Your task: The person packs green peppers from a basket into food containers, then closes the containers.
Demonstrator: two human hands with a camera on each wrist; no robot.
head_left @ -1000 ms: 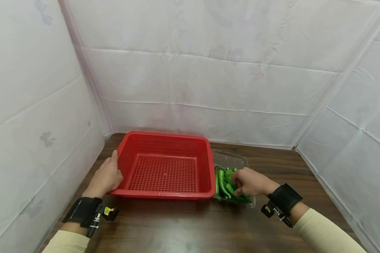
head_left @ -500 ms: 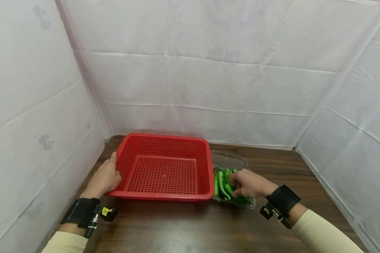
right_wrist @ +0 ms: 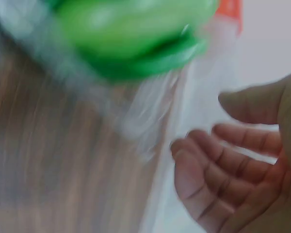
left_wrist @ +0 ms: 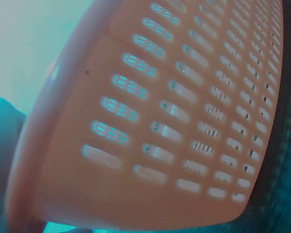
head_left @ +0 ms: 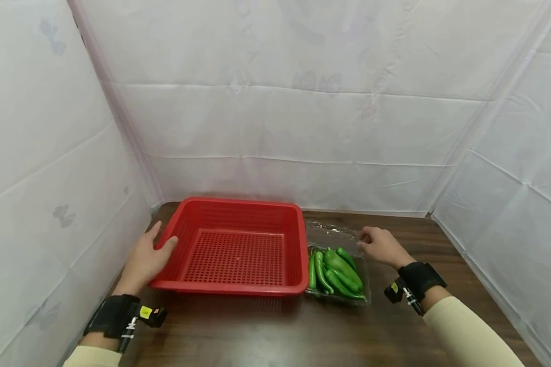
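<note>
A red perforated basket (head_left: 239,250) stands empty on the brown table. My left hand (head_left: 147,257) holds its left rim, thumb hooked over the edge and fingers along the outside. The left wrist view is filled by the basket's slotted wall (left_wrist: 184,121). To the basket's right lies a clear plastic tray (head_left: 332,232) with several green peppers (head_left: 337,270) at its near end. My right hand (head_left: 377,243) hovers by the tray's far right edge, fingers loosely curled, holding nothing. The right wrist view shows those empty fingers (right_wrist: 218,165) beside the blurred peppers (right_wrist: 131,34).
White cloth walls (head_left: 275,127) close in the table (head_left: 275,331) at the back and on both sides. Bare wood lies in front of the basket and to the right of the tray.
My right hand has lifted off the peppers and moved back and right to the tray's far edge, empty. My left thumb now lies over the basket rim.
</note>
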